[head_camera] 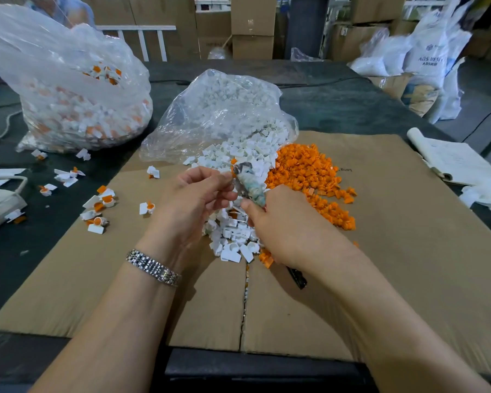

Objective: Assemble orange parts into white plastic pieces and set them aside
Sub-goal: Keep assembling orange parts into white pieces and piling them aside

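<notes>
Fingers [210, 177] of both hands pinch a wrapped tool [250, 185] above white pieces [233, 236].

Two bare forearms reach in from the bottom edge of the frame, with no sleeves visible on either. The left hand [194, 194] carries a silver metal bracelet [153, 268] of small, shiny links in several rows, fitted across the wrist. The right hand [281, 225] is unadorned at wrist and fingers. Fingernails are short and unpainted where they show.
</notes>
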`<action>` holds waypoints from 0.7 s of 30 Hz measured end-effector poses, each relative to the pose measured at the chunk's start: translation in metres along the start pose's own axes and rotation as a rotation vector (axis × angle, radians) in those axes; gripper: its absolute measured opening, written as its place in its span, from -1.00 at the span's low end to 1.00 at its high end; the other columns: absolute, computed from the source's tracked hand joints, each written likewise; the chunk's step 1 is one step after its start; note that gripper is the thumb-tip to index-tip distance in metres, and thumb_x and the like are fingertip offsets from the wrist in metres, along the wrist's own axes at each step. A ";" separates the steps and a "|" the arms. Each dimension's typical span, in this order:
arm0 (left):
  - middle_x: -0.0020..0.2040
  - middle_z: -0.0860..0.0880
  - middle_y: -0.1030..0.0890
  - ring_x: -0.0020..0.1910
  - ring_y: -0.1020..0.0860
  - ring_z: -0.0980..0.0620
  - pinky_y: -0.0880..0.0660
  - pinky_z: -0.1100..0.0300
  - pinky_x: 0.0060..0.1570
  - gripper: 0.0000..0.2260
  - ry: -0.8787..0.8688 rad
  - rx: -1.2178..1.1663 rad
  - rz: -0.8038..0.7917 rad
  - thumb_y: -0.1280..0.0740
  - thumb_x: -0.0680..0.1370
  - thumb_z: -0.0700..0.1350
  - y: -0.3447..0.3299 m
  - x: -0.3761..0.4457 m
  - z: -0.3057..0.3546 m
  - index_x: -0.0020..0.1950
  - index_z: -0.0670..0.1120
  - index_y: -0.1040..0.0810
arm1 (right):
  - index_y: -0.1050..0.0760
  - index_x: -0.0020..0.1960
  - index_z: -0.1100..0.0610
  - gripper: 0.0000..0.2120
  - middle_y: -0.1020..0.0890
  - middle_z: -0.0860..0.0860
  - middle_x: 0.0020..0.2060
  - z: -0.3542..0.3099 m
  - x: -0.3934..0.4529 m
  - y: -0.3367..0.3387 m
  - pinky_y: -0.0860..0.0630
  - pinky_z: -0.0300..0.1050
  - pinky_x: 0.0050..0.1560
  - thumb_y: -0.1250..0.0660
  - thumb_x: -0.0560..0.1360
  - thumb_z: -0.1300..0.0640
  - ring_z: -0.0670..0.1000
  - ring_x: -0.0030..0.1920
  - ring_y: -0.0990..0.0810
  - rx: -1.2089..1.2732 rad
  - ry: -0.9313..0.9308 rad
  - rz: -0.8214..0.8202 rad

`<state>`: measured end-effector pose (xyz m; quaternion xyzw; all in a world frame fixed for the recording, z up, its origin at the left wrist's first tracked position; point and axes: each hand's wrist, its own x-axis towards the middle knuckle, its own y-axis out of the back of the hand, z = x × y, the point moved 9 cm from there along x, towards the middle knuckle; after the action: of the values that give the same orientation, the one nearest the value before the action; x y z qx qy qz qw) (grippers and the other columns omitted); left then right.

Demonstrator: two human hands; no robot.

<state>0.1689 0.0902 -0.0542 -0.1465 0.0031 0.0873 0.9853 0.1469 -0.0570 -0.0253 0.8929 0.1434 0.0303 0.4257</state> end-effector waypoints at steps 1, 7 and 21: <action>-0.31 -0.09 -0.67 -0.35 -0.66 0.06 -0.56 0.32 -0.36 -0.89 -0.002 -0.001 -0.004 -0.43 0.56 -0.30 -0.001 0.000 0.000 -0.16 -0.19 -0.60 | -0.35 -0.25 0.16 -0.58 -0.50 0.07 -0.41 0.001 0.000 0.000 -0.41 -0.11 -0.45 -0.18 0.67 -0.08 0.04 -0.49 -0.42 0.018 0.005 -0.011; -0.24 -0.11 -0.70 -0.27 -0.69 0.01 -0.60 0.28 -0.25 -0.88 -0.063 -0.003 -0.012 -0.40 0.61 -0.21 -0.001 -0.003 0.009 -0.13 -0.15 -0.64 | -0.55 0.04 0.25 -0.54 -0.70 0.11 -0.32 0.012 -0.008 0.009 -0.65 0.04 -0.19 -0.18 0.65 -0.16 0.14 -0.31 -0.69 0.338 -0.076 -0.242; -0.23 -0.09 -0.69 -0.19 -0.71 -0.07 -0.62 0.22 -0.19 -0.79 -0.098 0.281 -0.086 -0.39 0.62 -0.17 -0.010 -0.006 0.010 -0.21 -0.06 -0.68 | -0.41 0.24 0.14 -0.44 -0.45 0.18 0.23 0.083 0.022 0.043 -0.34 0.19 0.22 -0.21 0.55 -0.32 0.24 0.26 -0.43 -0.528 -0.230 0.217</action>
<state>0.1646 0.0831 -0.0418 -0.0027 -0.0392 0.0508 0.9979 0.1926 -0.1392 -0.0465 0.7590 -0.0148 0.0108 0.6509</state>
